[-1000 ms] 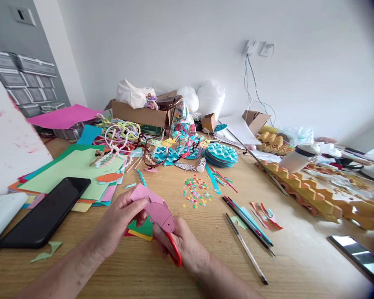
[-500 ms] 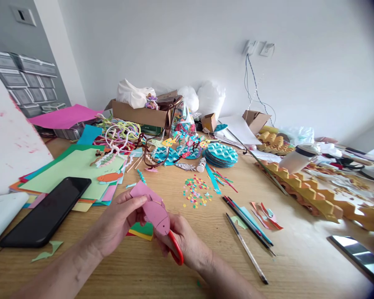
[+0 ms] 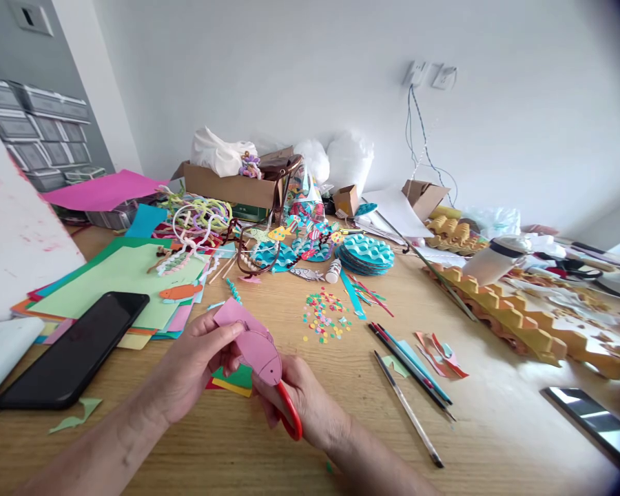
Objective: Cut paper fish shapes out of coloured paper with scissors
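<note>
Between thumb and fingers, my left hand (image 3: 207,351) pinches a piece of pink paper (image 3: 261,351) with a fish drawn on it. The fish's head end, with an eye dot, points toward my right hand (image 3: 294,393). That hand is closed round red-handled scissors (image 3: 290,413), whose blades are hidden behind the paper. Below the paper, small green, yellow and red paper pieces (image 3: 238,380) lie on the table. An orange paper fish (image 3: 180,293) rests on the light green sheets (image 3: 114,282) at the left.
A black phone (image 3: 77,351) lies at the left, beside a green scrap (image 3: 77,415). Confetti dots (image 3: 325,317), pencils (image 3: 413,365), a brush (image 3: 408,406) and paper strips (image 3: 441,355) are spread to the right. Egg cartons (image 3: 511,317) and a second phone (image 3: 589,424) lie further right.
The pink paper has tilted slightly between my hands. Both hands keep nearly the same place and grip, and the view has shifted a little.
</note>
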### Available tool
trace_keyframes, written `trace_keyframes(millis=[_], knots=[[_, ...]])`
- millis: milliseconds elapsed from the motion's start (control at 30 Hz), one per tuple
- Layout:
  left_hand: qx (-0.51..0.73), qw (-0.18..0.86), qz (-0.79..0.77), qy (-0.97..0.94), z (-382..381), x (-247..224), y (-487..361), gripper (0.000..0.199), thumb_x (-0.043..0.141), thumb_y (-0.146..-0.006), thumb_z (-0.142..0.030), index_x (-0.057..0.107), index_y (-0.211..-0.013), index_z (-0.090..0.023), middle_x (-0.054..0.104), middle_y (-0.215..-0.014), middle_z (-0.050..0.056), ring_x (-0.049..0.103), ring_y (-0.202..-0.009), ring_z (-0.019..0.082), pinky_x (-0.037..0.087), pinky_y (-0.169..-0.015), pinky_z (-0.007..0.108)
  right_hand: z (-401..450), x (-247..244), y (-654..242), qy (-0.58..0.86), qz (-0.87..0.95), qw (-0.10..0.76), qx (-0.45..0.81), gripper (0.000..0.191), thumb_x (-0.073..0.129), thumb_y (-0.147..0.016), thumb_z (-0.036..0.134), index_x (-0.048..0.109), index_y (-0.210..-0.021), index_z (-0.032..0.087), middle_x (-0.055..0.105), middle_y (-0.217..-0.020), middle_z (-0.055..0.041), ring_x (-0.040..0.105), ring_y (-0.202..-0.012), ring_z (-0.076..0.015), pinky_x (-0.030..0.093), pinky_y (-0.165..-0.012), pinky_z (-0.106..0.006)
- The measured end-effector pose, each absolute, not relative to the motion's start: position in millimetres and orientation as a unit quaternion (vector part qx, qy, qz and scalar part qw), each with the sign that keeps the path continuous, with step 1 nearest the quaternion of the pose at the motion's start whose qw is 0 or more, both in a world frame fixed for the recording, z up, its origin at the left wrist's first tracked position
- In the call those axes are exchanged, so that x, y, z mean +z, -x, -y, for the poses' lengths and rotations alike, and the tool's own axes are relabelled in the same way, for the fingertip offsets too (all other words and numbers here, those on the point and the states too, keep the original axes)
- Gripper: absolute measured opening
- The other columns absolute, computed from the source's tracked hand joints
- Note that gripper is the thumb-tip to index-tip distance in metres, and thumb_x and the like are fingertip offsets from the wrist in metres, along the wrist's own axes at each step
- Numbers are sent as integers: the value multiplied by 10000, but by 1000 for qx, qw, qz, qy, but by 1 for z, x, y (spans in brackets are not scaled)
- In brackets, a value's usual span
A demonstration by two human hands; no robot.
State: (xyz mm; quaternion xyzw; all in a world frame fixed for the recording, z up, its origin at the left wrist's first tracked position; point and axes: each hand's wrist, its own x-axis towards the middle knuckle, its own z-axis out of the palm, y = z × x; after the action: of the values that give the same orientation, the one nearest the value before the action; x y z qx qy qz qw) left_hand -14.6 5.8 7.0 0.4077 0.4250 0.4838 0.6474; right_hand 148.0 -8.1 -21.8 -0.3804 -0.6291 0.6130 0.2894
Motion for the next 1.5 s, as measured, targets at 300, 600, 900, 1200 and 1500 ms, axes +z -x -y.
trace_keyframes(millis=[300, 600, 900, 1200, 1500], knots=[[534, 595, -442, -407, -14, 12, 18, 214, 740, -664, -335, 678, -760, -154, 602, -563, -29, 456, -465, 58, 363, -429, 143, 10, -14, -151, 401, 624, 274, 613, 436, 455, -838, 554, 444, -632, 170, 445, -447, 53, 366, -376, -54, 276, -401, -172], [502, 628, -429, -412, -11, 9, 16, 200, 732, -693, -343, 691, -764, -160, 562, -560, -39, 410, -479, 56, 354, -447, 145, 8, -20, -149, 406, 619, 288, 607, 439, 447, -858, 548, 449, -638, 169, 445, -461, 52, 379, -376, -57, 274, -382, -167], [485, 640, -429, -414, -11, 9, 15, 211, 723, -692, -348, 715, -782, -157, 560, -554, -30, 402, -477, 62, 341, -431, 147, 8, -25, -149, 402, 625, 284, 605, 500, 432, -851, 620, 454, -647, 164, 436, -486, 49, 399, -386, -55, 289, -377, -156], [497, 637, -428, -405, -8, 6, 12, 207, 725, -682, -339, 691, -774, -156, 592, -569, -22, 416, -465, 64, 338, -423, 153, 8, -27, -148, 411, 622, 288, 601, 499, 459, -840, 619, 450, -630, 166, 434, -478, 48, 389, -395, -59, 278, -375, -165], [518, 631, -448, -365, -5, 4, 7, 243, 760, -616, -341, 638, -718, -157, 609, -548, -26, 444, -432, 60, 349, -402, 157, 8, -30, -147, 397, 625, 293, 605, 517, 451, -823, 650, 442, -638, 167, 424, -502, 47, 382, -422, -58, 279, -389, -162]])
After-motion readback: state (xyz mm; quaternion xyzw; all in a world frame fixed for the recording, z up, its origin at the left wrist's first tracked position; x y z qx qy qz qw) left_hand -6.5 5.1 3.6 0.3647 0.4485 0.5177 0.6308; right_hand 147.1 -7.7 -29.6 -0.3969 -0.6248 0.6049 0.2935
